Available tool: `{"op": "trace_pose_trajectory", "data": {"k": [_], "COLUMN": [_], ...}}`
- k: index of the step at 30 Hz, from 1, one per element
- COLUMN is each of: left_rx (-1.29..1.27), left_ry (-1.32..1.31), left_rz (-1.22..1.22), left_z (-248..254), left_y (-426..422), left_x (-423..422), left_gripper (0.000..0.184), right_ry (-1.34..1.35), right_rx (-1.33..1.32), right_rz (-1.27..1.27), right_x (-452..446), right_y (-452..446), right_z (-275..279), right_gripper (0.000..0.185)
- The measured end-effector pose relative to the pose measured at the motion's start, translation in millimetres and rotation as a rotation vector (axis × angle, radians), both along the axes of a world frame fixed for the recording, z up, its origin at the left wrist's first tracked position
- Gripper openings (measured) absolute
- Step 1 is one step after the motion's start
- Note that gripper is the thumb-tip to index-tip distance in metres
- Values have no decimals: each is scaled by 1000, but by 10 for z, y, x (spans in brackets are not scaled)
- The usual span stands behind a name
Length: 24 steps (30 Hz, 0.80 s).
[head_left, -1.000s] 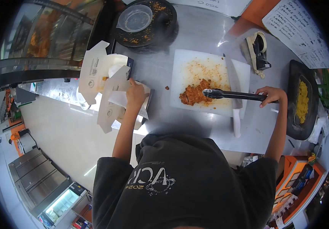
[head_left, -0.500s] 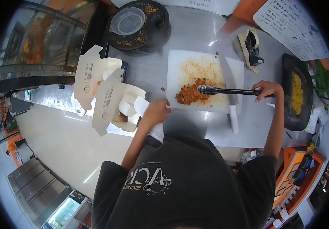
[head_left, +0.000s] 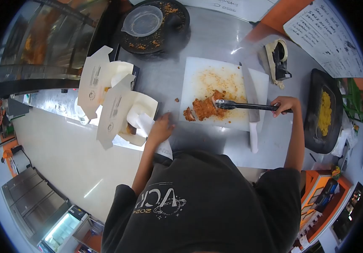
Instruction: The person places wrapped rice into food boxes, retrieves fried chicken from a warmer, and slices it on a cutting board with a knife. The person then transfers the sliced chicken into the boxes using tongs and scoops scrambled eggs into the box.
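Note:
My right hand [head_left: 284, 105] is closed around the handles of black-handled tongs [head_left: 249, 106]. Their metal tips touch sliced, brown, breaded meat [head_left: 204, 108] on a white cutting board [head_left: 192, 80]. One cut piece [head_left: 189, 114] lies apart at the board's left edge. A knife [head_left: 252, 97] with a white handle rests on the board beneath the tongs, its handle past the front edge. My left hand [head_left: 161, 128] has its fingers curled over a strip of white paper [head_left: 145, 122], beside an open takeaway box [head_left: 116, 107] holding a white mound and something brown.
Behind the nearer box stands a second open box [head_left: 92, 84]. A round black tray [head_left: 177, 36] with crumbs carries a clear plastic bowl [head_left: 142, 21]. A tape dispenser [head_left: 279, 63] sits at the back right, near a black dish [head_left: 314, 122] of yellow food.
The tongs' tips have shifted left over the meat, and a cut piece now lies separate on the left. My left hand has moved left with the paper, closer to the box.

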<state>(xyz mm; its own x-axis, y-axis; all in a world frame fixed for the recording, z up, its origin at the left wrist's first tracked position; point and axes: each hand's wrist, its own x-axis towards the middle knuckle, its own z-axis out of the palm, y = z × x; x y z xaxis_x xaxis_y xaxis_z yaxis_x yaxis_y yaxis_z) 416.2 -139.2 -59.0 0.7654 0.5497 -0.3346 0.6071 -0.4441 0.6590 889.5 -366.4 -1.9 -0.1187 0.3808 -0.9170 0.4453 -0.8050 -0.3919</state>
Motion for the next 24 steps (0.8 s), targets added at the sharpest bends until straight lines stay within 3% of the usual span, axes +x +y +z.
{"op": "trace_pose_trajectory", "data": {"k": [5,11,15,17,21,23,24], "left_rx": [-28,156,243,250,420,489,378], "left_ry": [-61,15,122,104,225,270,295], "left_rz": [108,224,139,112,25,31,105], "left_z": [580,1079,1042,842,434,312,372], "left_y": [-12,192,356,445,521,553,552], "left_x": [-116,-676,-979,-1025,-912,-877,-832], "left_gripper": [35,35,46,55,73,79,80], "right_ry": [-17,-159,-337,-427,-581,-623,-705], "right_rx": [125,253,346,378,546,312,373], "right_rz": [-99,-83,-50,129,322,424,430], "right_x": [58,-388,-1021,-1514,-2100,-2543,-2697], "right_y": [-246,-2,479,923,1487,1886,1957], "right_z": [207,968,1259,1501,1250,1488,1467], "right_gripper": [31,35,51,48,61,61,60]}}
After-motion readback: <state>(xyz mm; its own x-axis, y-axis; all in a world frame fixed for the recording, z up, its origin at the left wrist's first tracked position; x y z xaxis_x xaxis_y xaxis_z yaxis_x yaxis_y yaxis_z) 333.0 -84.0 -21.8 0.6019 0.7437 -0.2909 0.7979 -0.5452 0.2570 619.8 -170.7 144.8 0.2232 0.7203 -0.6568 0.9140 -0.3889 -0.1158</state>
